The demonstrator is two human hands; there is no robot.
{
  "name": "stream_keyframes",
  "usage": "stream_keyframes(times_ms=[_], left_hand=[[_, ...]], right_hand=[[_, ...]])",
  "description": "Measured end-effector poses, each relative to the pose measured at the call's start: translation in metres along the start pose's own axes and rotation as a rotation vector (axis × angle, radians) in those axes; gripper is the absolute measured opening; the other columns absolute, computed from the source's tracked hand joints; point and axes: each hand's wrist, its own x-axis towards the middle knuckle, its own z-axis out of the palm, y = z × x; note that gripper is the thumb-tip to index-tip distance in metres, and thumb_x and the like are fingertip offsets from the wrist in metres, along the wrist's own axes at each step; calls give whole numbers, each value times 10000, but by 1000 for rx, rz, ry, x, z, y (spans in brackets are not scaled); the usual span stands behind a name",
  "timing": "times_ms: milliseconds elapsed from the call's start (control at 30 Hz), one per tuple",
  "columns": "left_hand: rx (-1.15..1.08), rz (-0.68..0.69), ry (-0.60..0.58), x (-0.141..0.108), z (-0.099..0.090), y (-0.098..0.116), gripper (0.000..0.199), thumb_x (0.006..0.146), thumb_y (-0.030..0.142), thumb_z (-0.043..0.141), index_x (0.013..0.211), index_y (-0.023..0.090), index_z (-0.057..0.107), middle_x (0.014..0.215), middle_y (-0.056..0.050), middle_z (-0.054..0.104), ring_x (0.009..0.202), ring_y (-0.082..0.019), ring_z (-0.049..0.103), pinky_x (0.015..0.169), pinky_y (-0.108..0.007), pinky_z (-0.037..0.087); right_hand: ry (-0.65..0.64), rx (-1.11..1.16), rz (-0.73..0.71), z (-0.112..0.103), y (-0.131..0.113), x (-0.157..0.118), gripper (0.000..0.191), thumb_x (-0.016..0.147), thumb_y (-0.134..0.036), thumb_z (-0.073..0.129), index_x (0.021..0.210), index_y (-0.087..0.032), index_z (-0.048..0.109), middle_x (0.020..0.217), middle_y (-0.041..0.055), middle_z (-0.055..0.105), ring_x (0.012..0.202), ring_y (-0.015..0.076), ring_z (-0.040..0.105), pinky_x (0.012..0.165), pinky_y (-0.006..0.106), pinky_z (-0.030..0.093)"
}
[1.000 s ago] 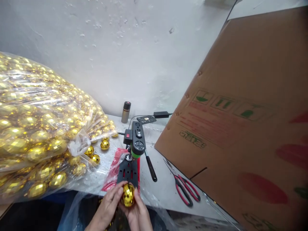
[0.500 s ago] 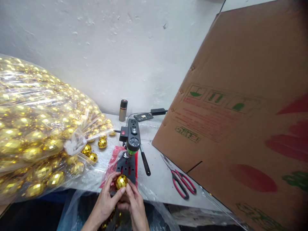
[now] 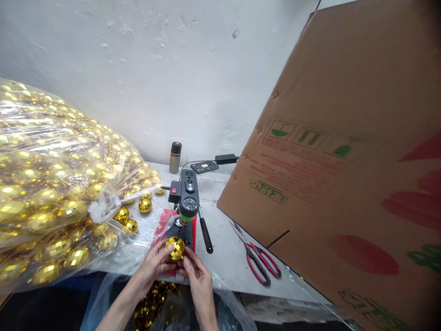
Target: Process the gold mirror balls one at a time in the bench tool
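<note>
A shiny gold faceted ball (image 3: 176,248) is held between my two hands, just in front of a small black drill press (image 3: 189,197). My left hand (image 3: 155,262) grips the ball from its left side with bent fingers. On the lower right, the fingers of my right hand (image 3: 198,276) are closed at the ball's edge; whether they also pinch something small there is hard to see. The press's black base (image 3: 186,234) lies partly behind the ball, on a red sheet (image 3: 161,230). Below my hands, more gold balls (image 3: 155,303) sit in an open clear plastic bag (image 3: 227,312).
A big clear bag of gold balls (image 3: 55,165) fills the left, with several loose balls (image 3: 145,205) beside it. Red-handled scissors (image 3: 262,262) lie to the right, next to a large cardboard box (image 3: 310,184). Behind the press stand a bottle (image 3: 175,158) and a phone-like black object (image 3: 204,167).
The ball has moved up slightly and turned in my fingers. My right hand has shifted lower right, and the balls in the bag below show more.
</note>
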Motion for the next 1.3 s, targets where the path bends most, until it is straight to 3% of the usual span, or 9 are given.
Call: stream_keyframes(times_ms=[100,267,467,667,833,967,1100,1200,1300], left_hand=[[-59,87,93,16,2,0,603,625,494,895,1093,181,679,1021,-86,797,917,-250,767,819,-349,625],[106,258,325,42,-11,-17,750,607,535,855,1205,162,596,1060,-99,785,994,-275,752,889,-377,597],[695,578,333,56,-20,-39,550,756,509,728,1215,213,666,1220,-101,756,1150,-324,693,1034,-486,514],[996,769,291,60,-15,-42,451,816,399,665,1227,214,645,1207,-125,753,1138,-349,692,1005,-545,515],[1051,785,248,67,-12,-43,470,781,357,696,1220,197,645,1208,-139,738,1147,-363,679,1011,-569,513],[1048,754,191,72,-16,-45,565,765,397,730,1283,192,634,1268,-157,720,1210,-383,647,1053,-599,480],[1016,731,190,74,-19,-49,579,772,438,723,1298,209,647,1258,-153,726,1200,-386,649,1058,-603,473],[998,699,203,74,-18,-51,596,750,449,743,1289,207,662,1230,-157,735,1175,-394,659,1054,-604,475],[990,675,201,73,-16,-51,586,741,430,756,1278,212,674,1229,-154,736,1175,-391,660,1053,-588,482]], right_hand=[[-3,-88,-80,0,0,1,629,703,-729,753,1081,-230,818,1158,116,782,989,273,755,829,351,617],[58,-170,-146,-6,0,-1,603,753,-743,689,948,-193,839,929,118,804,681,205,726,667,305,611],[177,-228,-229,-24,8,-13,565,775,-730,680,868,-196,839,685,77,752,617,199,681,559,265,574],[269,-332,-342,-36,12,-30,496,913,-639,587,918,-202,821,733,67,755,612,181,690,579,250,583],[292,-589,-811,-42,-28,-20,251,986,-312,592,1153,-213,752,1111,114,761,892,196,754,748,264,624],[178,-797,-1264,-26,-87,-2,508,941,-236,667,1431,-187,547,1283,183,683,1050,230,724,763,308,634],[-94,-788,-1371,1,-118,12,207,1025,-324,523,1116,-176,636,944,103,738,869,184,723,716,284,589],[-32,-762,-1399,12,-108,20,303,1053,-227,384,785,-217,525,655,10,602,595,126,576,554,243,452],[70,-770,-1443,12,-88,27,355,1059,-193,320,736,-227,465,626,-4,561,549,113,488,536,244,399]])
